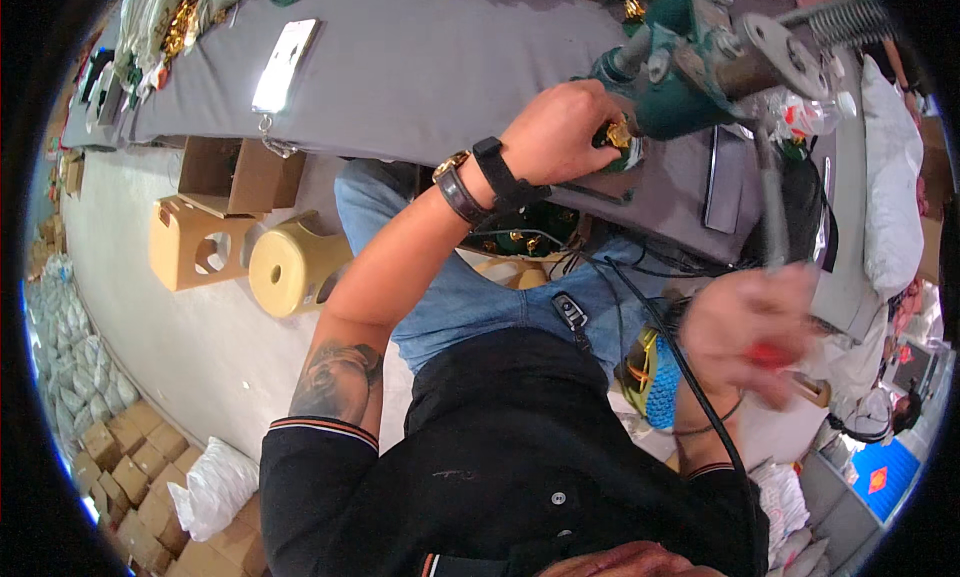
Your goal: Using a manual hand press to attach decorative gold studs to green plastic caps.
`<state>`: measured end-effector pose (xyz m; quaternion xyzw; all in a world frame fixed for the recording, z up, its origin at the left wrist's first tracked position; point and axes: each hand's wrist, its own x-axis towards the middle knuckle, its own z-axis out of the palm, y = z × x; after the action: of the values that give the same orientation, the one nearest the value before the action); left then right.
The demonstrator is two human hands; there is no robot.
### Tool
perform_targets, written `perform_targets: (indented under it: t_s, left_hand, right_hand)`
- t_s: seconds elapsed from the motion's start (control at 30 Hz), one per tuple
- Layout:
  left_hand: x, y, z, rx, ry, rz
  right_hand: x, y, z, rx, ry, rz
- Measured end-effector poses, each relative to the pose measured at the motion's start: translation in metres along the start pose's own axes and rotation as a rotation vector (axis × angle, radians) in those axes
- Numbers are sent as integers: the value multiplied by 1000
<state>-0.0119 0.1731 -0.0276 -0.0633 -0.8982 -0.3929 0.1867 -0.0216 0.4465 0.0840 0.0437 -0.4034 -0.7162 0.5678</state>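
My left hand [572,135] is closed in a pinch on a small gold and green ornament [619,134], mostly hidden by the fingers. It holds the piece beneath the head of a green hand press [683,95] at the table's edge. From the press a metal lever [773,207] reaches down toward me. My right hand [745,322], smeared by motion, is wrapped round the lever's lower end, where a red knob [772,354] shows through the blur. A box with green and gold pieces [535,239] sits below the table edge, between my knees.
The grey-covered table [400,67] bears a phone [285,67] with a chain. A clear plastic bottle [815,115] lies behind the lever. Two yellow stools [290,267] and an open cardboard box [235,177] stand at left. A black cable [690,377] crosses near my right arm.
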Motion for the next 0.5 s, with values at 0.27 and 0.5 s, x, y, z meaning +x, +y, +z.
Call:
perform_targets:
  t_s: [0.27, 0.5]
  left_hand:
    - [1, -16, -10, -126, -32, 73]
    - [-1, -7, -14, -185, -133, -40]
  right_hand:
    - [-24, -7, 29, 2976, 222, 331]
    - [199, -44, 87, 2721, 257, 785]
